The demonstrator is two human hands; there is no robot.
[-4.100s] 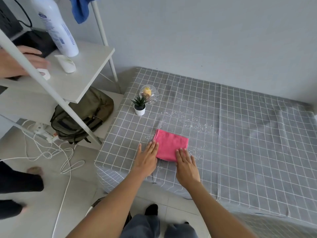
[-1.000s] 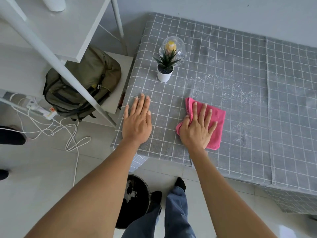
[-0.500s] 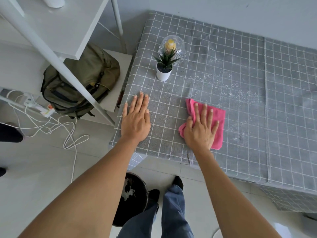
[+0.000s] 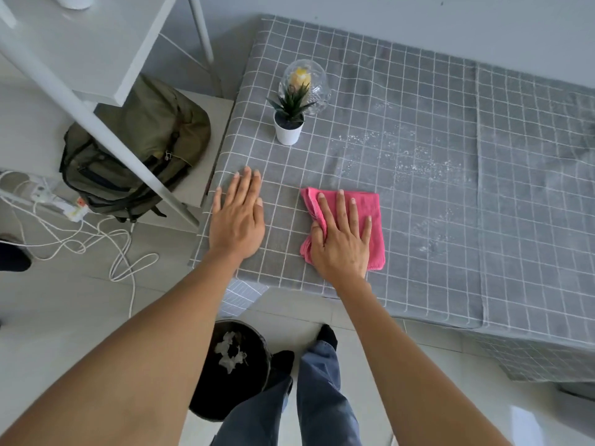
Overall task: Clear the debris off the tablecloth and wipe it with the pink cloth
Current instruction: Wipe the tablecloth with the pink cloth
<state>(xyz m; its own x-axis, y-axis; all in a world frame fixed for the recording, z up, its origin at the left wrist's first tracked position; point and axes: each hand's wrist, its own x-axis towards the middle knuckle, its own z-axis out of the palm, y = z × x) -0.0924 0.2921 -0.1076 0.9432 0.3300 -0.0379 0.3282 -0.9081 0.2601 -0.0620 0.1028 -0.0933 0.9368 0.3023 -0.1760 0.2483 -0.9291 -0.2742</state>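
Note:
A grey checked tablecloth [image 4: 450, 252] covers the table. White crumbs [image 4: 415, 156] are scattered across its middle. The pink cloth [image 4: 370, 207] lies folded near the front edge. My right hand [image 4: 343, 239] presses flat on the pink cloth, thumb curled around its left edge. Left of it, my left hand [image 4: 236, 217] rests flat on the bare tablecloth with fingers together, holding nothing.
A small potted plant [image 4: 288, 119] and a glass dome [image 4: 306, 83] stand at the back left of the table. A black bin [image 4: 231, 365] with crumpled paper sits on the floor below the front edge. A green backpack [image 4: 135, 149], white shelf frame [image 4: 96, 123] and cables [image 4: 96, 239] lie left.
My right hand has slid the pink cloth slightly left and toward the front edge. My left hand stays flat on the tablecloth.

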